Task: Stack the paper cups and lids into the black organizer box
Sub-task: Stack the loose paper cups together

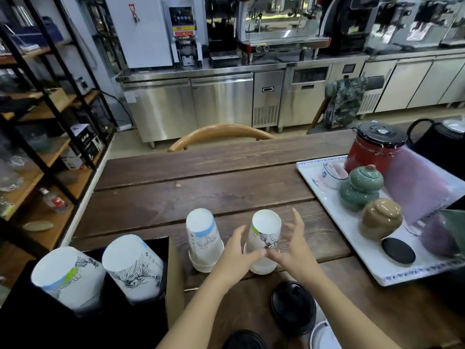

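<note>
Two upside-down stacks of white printed paper cups stand on the wooden table: one (203, 241) on the left, one (265, 238) on the right. My left hand (239, 250) and my right hand (293, 244) flank the right stack, fingers spread; the thumbs touch its lower part. The black organizer box (37, 323) sits at the lower left and holds two more inverted cup stacks (66, 278) (133, 267). A pile of black lids (293, 307) lies near the table's front; another black lid (244, 340) and a white lid (324, 336) are cut off by the bottom edge.
A white tray (339, 222) at right carries a red canister (375, 149), green (361, 188) and brown (380, 219) lidded jars, a black coaster (398, 250) and purple plastic. A chair back (221, 133) stands at the table's far edge. Shelves stand at left, steel counters behind.
</note>
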Demonstrator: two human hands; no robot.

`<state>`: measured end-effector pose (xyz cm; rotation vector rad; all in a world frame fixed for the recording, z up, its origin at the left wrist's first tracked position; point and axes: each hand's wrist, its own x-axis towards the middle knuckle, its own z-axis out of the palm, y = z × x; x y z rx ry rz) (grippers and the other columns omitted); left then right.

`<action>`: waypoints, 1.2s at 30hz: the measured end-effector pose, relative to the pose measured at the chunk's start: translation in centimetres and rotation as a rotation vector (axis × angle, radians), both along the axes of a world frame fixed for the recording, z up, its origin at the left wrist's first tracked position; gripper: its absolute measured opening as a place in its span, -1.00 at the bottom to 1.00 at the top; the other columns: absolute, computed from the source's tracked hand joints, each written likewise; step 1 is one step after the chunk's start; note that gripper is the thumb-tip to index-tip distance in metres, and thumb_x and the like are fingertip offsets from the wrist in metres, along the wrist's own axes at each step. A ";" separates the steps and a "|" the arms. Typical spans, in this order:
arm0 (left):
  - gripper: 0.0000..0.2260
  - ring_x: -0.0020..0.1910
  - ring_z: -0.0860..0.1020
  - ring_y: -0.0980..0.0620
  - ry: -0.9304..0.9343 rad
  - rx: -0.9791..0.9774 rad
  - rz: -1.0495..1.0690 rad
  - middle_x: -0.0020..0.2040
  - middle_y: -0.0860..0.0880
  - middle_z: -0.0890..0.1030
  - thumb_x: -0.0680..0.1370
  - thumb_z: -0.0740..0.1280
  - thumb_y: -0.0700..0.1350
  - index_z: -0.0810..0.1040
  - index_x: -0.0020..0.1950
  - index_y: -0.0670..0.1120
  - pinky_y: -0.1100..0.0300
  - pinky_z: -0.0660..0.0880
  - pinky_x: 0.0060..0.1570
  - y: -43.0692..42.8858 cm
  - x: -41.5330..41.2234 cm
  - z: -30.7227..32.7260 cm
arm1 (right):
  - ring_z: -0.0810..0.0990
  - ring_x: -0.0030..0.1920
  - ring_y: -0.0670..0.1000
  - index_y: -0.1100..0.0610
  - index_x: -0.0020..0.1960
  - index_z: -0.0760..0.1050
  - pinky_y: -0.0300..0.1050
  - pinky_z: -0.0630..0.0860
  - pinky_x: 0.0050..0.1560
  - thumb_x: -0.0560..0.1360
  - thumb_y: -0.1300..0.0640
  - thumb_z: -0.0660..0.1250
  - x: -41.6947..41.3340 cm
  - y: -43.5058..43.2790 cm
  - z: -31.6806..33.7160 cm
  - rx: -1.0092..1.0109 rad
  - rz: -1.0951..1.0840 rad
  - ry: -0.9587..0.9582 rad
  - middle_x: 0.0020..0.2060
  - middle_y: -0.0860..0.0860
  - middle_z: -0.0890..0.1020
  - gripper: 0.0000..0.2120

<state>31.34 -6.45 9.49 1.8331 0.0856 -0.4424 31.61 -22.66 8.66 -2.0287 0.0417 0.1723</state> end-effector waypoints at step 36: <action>-0.75 0.25 0.53 0.10 -0.312 -0.254 0.137 0.25 0.01 0.58 0.57 0.24 -0.04 0.40 0.15 0.31 0.34 0.47 0.12 2.3 -1.6 9.4 | 0.55 0.14 -0.04 -0.16 0.15 0.31 0.05 0.51 0.12 0.29 -0.15 0.49 0.5 4.5 9.6 -0.145 0.075 -0.303 0.15 -0.10 0.52 -0.46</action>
